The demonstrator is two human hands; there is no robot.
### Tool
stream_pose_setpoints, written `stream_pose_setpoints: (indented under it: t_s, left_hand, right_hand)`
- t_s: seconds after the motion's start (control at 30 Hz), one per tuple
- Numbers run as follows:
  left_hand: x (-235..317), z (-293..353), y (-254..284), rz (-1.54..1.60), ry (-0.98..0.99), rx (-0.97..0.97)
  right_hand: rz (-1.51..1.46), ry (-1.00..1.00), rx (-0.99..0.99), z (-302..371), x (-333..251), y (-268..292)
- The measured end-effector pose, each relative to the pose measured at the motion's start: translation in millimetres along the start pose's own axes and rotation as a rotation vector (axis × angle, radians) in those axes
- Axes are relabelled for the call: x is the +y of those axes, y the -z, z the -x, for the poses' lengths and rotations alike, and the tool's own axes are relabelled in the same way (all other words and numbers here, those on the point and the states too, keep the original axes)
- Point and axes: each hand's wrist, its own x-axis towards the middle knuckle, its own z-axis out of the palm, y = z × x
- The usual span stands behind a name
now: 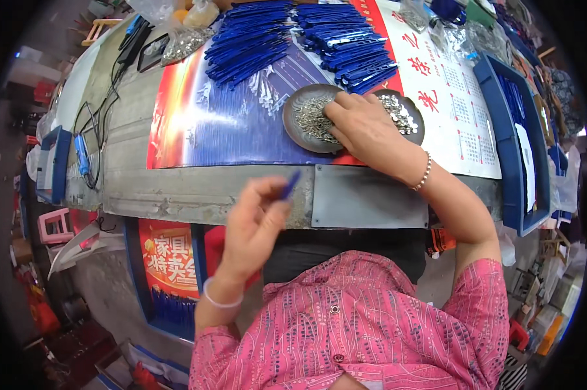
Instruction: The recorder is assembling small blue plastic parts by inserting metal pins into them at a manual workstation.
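My left hand is raised at the near edge of the workbench, fingers closed on a slim dark-blue piece, slightly blurred, whose end pokes out past the fingertips. Over two round brown dishes reaches my right hand, fingers bent down. Its fingertips touch the small metal parts in the left dish; what they pinch, if anything, is hidden. Partly under that hand, the right dish holds small shiny silver discs. Behind the dishes lie two heaps of long slim blue pieces.
A printed poster covers much of the workbench. At the right stands a blue bin; below the bench's left side is another blue crate with blue pieces. A cabled blue tool and bags of small parts lie at the left.
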Motion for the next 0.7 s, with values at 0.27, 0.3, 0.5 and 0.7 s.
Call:
stream_pose_setpoints:
  t_s: [0.27, 0.3, 0.5, 0.7]
  left_hand:
    - [-20.2, 32.6, -19.2, 0.238, 0.074, -0.070]
    - [-20.2, 33.0, -21.1, 0.284, 0.082, -0.069]
    - [-22.4, 29.4, -29.9, 0.347, 0.083, -0.052]
    - [-13.2, 22.9, -36.0, 0.347, 0.110, -0.114]
  right_hand:
    - [-0.164, -0.002, -0.009, -21.6, 9.9, -5.0]
    - [-0.167, -0.001, -0.013, -22.3, 8.4, -3.5]
    - [-0.662, -0.349, 0.004, -24.2, 6.8, 16.4]
    - [-1.182, -0.444, 0.005, -12.7, 17.2, 24.3]
